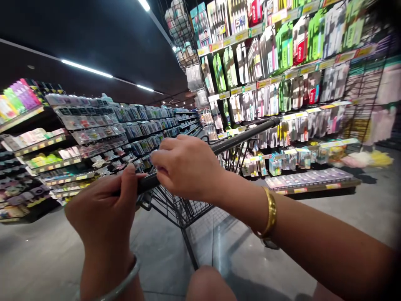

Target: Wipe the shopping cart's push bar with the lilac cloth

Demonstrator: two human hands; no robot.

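A black shopping cart handle (pixel 244 134) slants across the middle of the view, rising to the right. My left hand (pixel 103 205) is wrapped round its near left end, thumb lying along the top; a pale bangle (pixel 120 286) circles that wrist. Close beside it, my right hand (pixel 188 167) grips the bar with curled fingers, and a gold bracelet (pixel 270 213) is on its wrist. Below and beyond the handle, the cart's dark wire basket (pixel 171 207) shows in part, the rest being hidden behind my right hand and forearm.
At right stands a lit rack of packaged toothbrushes (pixel 285 46), with a low shelf (pixel 313 182) at its foot. Shelves of small packaged goods (pixel 94 125) line the left side. An aisle of grey floor (pixel 244 255) runs between them. A knee (pixel 209 284) shows at the bottom.
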